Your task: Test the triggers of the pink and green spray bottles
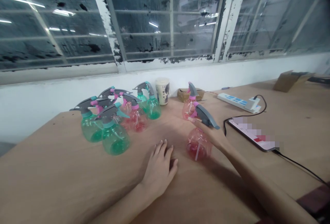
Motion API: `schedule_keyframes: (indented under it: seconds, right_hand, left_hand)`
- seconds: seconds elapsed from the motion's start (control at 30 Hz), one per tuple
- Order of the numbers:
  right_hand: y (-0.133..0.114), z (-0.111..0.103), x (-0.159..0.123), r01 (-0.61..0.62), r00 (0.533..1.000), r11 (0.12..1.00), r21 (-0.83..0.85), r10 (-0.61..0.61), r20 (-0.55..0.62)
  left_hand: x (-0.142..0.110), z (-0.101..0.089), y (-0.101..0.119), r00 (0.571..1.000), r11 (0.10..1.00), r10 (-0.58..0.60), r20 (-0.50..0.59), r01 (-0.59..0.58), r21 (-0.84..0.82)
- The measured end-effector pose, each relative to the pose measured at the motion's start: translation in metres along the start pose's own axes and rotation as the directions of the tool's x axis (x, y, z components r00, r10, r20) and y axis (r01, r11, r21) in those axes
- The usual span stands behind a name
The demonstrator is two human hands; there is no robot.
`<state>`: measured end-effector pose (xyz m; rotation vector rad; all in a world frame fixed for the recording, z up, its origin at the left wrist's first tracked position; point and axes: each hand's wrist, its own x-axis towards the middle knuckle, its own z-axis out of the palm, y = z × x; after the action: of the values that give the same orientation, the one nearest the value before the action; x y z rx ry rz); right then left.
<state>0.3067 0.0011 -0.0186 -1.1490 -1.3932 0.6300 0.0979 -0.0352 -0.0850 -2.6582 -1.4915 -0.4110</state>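
Note:
My left hand (160,167) lies on the tabletop with its fingers stretched and a little apart, holding nothing. At the right, my right hand (207,131) is closed around the neck of a pink spray bottle (198,146), just below its grey trigger head (205,115). That bottle stands about upright; the hand is partly blurred and hides its collar. Right behind it is another pink spray bottle (189,108). Left of my left hand stand several spray bottles in a group, among them a green one (116,139) in front and a pink one (138,119).
A paper cup (162,92) and a small cardboard box (183,95) stand near the wall. A white power strip (238,103) with a plugged-in charger and a phone (252,134) on a black cable lie at the right. Another cardboard box (290,81) sits at the far right.

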Motion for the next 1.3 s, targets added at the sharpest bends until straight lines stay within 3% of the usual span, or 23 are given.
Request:
schedule_keyframes:
  seconds: [0.27, 0.43, 0.77, 0.97, 1.3]
  right_hand:
    - [-0.002, 0.001, 0.000, -0.011, 0.999, 1.000, 0.005, 0.011, 0.033]
    - [-0.002, 0.001, 0.002, 0.014, 0.993, 0.999, 0.043, -0.019, 0.115]
    - [0.008, -0.002, 0.003, -0.010, 0.998, 0.998, -0.070, 0.014, 0.055]
    - [-0.001, -0.004, 0.000, -0.085, 0.994, 0.984, -0.159, 0.096, 0.061]
    - [-0.008, -0.005, -0.005, -0.094, 0.993, 0.986, -0.138, 0.102, 0.053]
  left_hand:
    - [-0.001, 0.002, 0.000, 0.999, 1.000, 0.004, -0.032, -0.005, -0.014]
    - [0.000, 0.000, 0.001, 1.000, 1.000, -0.004, -0.005, 0.004, 0.001]
    - [0.000, -0.001, 0.001, 1.000, 1.000, -0.001, -0.006, 0.001, 0.000]
    - [0.001, -0.002, 0.002, 1.000, 1.000, -0.006, 0.021, 0.006, 0.018]
    - [0.002, -0.003, 0.002, 0.999, 1.000, -0.019, 0.045, 0.017, 0.025]
